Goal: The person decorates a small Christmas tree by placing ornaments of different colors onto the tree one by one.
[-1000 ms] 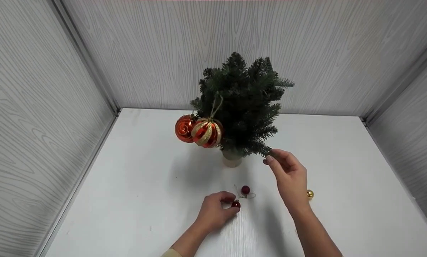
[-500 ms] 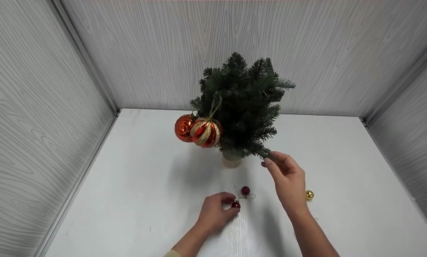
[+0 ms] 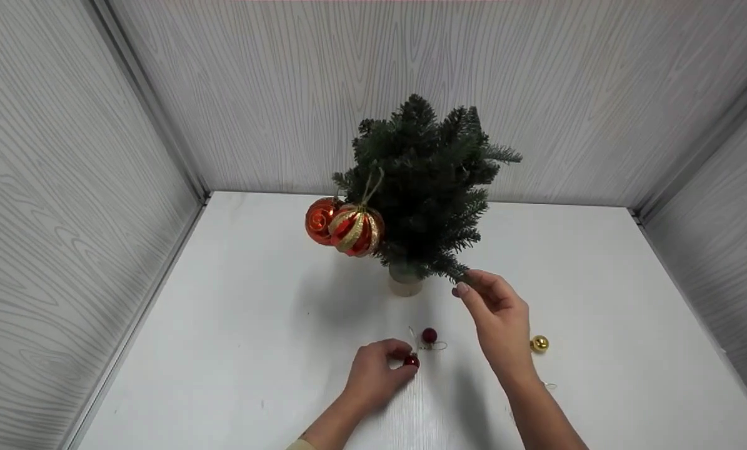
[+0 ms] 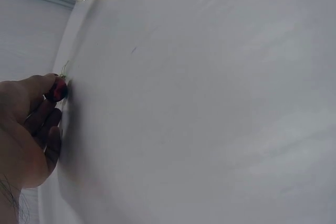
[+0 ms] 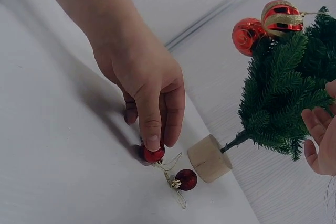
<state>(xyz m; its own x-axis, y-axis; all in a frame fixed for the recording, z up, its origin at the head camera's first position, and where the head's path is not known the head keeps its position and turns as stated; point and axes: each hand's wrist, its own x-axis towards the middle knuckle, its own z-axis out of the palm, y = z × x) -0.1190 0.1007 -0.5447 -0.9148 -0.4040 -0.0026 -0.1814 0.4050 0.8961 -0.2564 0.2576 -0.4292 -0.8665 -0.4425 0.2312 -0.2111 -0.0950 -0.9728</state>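
Observation:
My left hand point(image 3: 376, 372) is down at the white table, thumb and fingers pinching a small shiny red bauble point(image 5: 154, 154) with a thread loop. Right beside it lies another small dark red bauble point(image 3: 429, 335) with its own thread loop. A small green Christmas tree point(image 3: 420, 187) on a round wooden base point(image 5: 209, 158) stands behind. My right hand point(image 3: 501, 312) holds the tip of its lowest right branch between thumb and fingers. On the tree's left side hang a red-and-gold striped bauble point(image 3: 357, 231) and a red bauble with a swirl point(image 3: 320, 220).
A small gold bauble point(image 3: 540, 343) lies to the right of my right wrist, and a thread loop point(image 3: 549, 385) shows beside that forearm. Two gold baubles are partly visible at the top of the left wrist view. Wood-grain panels point(image 3: 254, 94) wall the table at back and sides.
My right hand has drawn slightly down and left with the branch tip. The tree and its hanging baubles have shifted a little. My left hand has stayed almost still.

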